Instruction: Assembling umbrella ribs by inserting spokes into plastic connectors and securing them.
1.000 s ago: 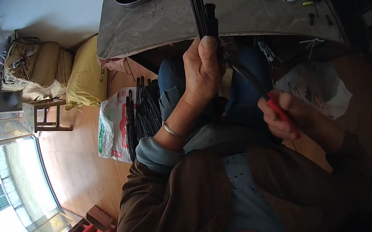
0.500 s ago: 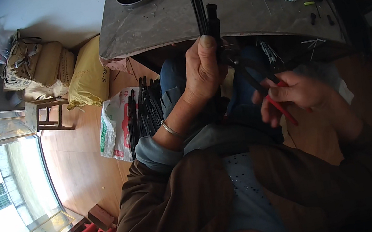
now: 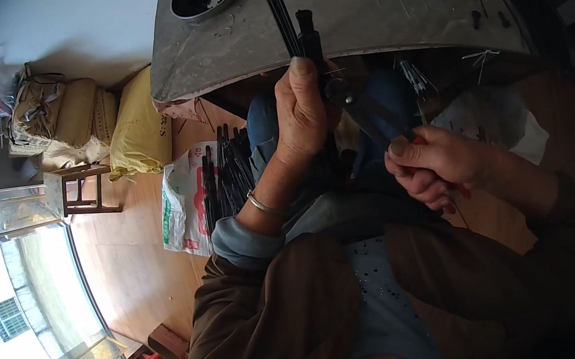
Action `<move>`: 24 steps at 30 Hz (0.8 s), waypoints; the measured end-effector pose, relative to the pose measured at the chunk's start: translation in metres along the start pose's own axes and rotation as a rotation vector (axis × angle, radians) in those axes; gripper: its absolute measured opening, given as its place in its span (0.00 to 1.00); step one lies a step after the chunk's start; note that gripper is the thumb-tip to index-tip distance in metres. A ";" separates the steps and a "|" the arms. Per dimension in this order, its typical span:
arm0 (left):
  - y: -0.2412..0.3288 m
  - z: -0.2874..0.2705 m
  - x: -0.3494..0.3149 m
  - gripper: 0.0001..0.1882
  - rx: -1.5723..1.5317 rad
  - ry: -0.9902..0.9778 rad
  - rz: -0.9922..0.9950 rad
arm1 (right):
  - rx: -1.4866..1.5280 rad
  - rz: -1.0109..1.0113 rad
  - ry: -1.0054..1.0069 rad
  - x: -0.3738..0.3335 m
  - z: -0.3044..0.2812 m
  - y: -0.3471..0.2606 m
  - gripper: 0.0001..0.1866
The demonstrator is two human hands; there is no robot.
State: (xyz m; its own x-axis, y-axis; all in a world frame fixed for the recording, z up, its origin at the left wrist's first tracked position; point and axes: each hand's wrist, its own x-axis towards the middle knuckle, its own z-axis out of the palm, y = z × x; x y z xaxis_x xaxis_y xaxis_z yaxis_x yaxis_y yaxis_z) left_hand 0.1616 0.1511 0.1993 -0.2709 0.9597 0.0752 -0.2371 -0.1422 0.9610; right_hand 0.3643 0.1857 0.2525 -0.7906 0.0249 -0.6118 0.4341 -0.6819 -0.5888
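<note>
Left hand is wrapped tight around a bundle of thin black rods, held upright over the lap at the edge of the grey workbench. Right hand squeezes red-handled pliers, nose right at the bundle. Looks like mid-crimp; next move probably calls for a firm, steady squeeze.

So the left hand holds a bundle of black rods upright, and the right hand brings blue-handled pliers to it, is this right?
Not quite: in the head view the pliers in the right hand have red handles, not blue. The left hand does hold the bundle of black rods upright.
</note>
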 end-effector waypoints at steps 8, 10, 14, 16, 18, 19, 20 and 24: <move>0.002 0.004 -0.002 0.34 0.046 -0.027 -0.040 | -0.184 0.061 0.121 -0.027 -0.004 -0.029 0.18; -0.001 0.007 -0.002 0.33 0.073 -0.036 0.023 | -0.375 0.128 0.278 -0.036 -0.002 -0.038 0.16; 0.003 0.017 -0.004 0.31 0.107 0.001 0.050 | -1.175 0.133 0.566 -0.040 0.016 -0.074 0.13; 0.005 0.019 -0.004 0.29 0.147 0.053 0.043 | -1.226 0.060 0.580 -0.038 0.004 -0.063 0.13; -0.003 0.018 -0.001 0.29 0.153 0.062 0.060 | -1.523 -0.125 0.678 -0.038 0.006 -0.054 0.12; -0.008 0.017 0.001 0.28 0.159 0.076 0.075 | -1.526 -0.124 0.682 -0.036 0.005 -0.047 0.12; -0.012 0.015 0.003 0.28 0.160 0.082 0.079 | -1.526 -0.190 0.677 -0.031 0.005 -0.041 0.12; -0.011 0.010 0.005 0.31 0.133 0.065 0.086 | -1.441 -0.271 0.725 -0.020 0.000 -0.027 0.13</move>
State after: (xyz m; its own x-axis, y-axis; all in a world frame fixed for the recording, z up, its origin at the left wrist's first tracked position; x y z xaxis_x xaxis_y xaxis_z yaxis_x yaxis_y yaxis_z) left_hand 0.1717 0.1602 0.1918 -0.3457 0.9270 0.1451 -0.0864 -0.1855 0.9788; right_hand 0.3682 0.2040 0.2809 -0.7305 0.6249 -0.2756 0.6742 0.5953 -0.4372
